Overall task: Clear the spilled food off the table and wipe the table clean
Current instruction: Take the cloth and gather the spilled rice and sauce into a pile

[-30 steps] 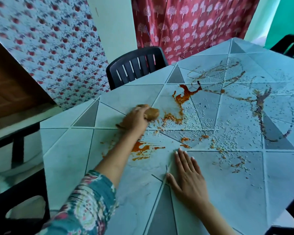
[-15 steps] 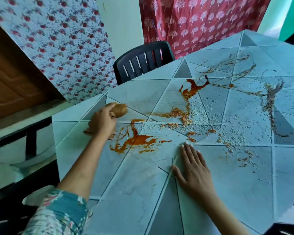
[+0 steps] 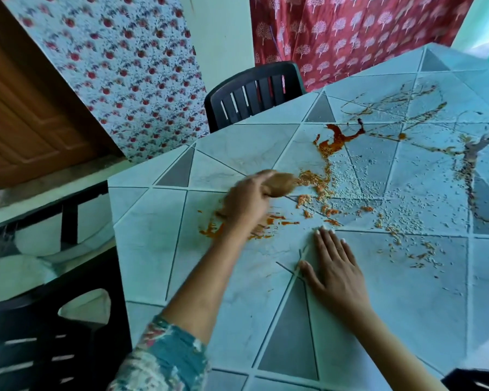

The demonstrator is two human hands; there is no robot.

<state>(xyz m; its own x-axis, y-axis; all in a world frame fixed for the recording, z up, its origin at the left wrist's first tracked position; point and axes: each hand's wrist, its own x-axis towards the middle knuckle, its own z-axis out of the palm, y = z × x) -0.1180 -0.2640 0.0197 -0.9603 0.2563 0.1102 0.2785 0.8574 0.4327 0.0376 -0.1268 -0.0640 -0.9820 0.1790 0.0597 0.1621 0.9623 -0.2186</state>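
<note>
The left hand (image 3: 247, 206) grips a brown pad (image 3: 283, 184), its fingers (image 3: 261, 183) curled round it; the pad is blurred and sits on the counter (image 3: 407, 306) at the near edge of the orange rice (image 3: 314, 180). Orange smears (image 3: 209, 230) lie beside the left wrist. The right hand (image 3: 335, 268) lies flat on the counter, fingers straight and close together, thumb out. White rice (image 3: 407, 204) is scattered beyond it. Red sauce (image 3: 336, 139) pools farther back, and a dark streak (image 3: 467, 176) runs on the right. A black chair (image 3: 254, 94) stands at the far edge.
</note>
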